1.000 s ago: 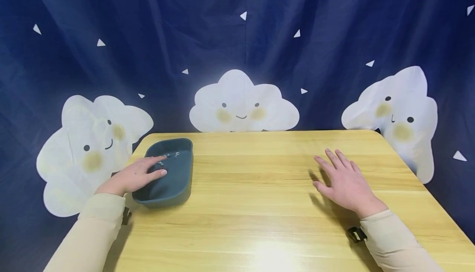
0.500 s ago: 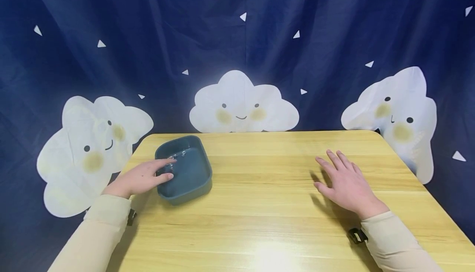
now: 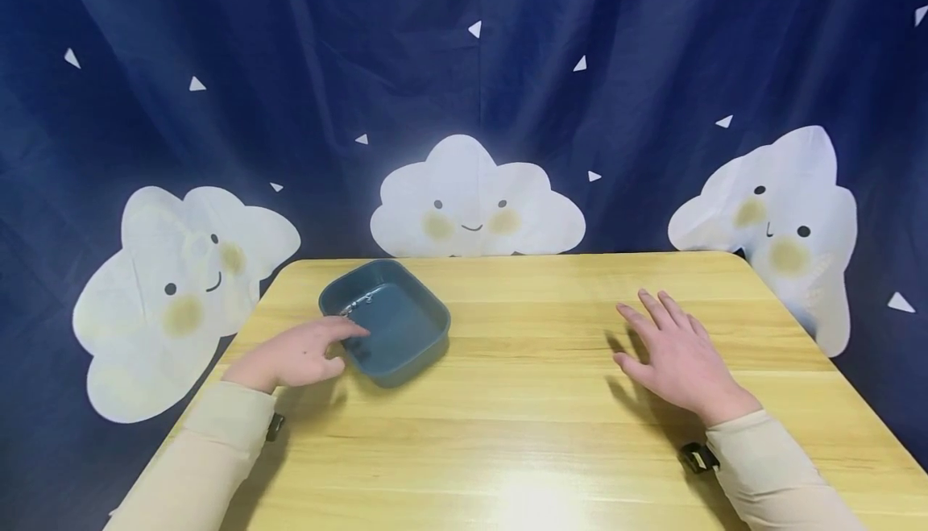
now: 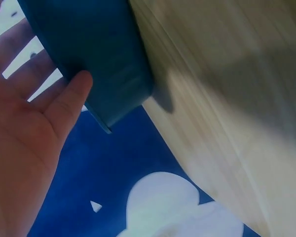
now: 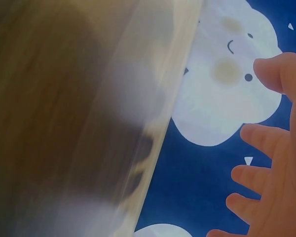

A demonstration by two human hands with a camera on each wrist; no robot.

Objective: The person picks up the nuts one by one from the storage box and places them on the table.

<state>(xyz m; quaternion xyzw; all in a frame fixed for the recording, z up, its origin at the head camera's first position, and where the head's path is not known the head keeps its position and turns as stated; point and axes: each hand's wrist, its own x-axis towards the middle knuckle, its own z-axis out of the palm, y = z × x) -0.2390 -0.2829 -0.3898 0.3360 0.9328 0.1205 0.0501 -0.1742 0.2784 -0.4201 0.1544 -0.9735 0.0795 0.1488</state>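
Dark blue tray [image 3: 406, 329] is sliding inward beside the left hand [image 3: 297, 354]

The tray is now sitting farther in from the left edge of the table [image 3: 536, 402] than it was a second ago, and it is also lying turned, with one corner pointing toward the near edge. It is resting well left of the middle, its back rim lying close to the far edge, inward of the far left corner. The left hand is following it across. Its index finger is reaching over the tray's left rim while the thumb is now lying outside, just beside the wall; whether the two are actually pinching that wall, I'm not able to tell.

A few small shiny bits [image 3: 358, 303] are gathering inside along the left wall, too small for me to make out. Nearer the right edge, the right hand [image 3: 677, 362] is hovering with fingers spread, holding nothing, and it is staying where it was.

To my eye, the left hand is doing all the shifting alone, and the tray is travelling with its contents inside. With the thumb lying outside the rim, its hold is looking loose.
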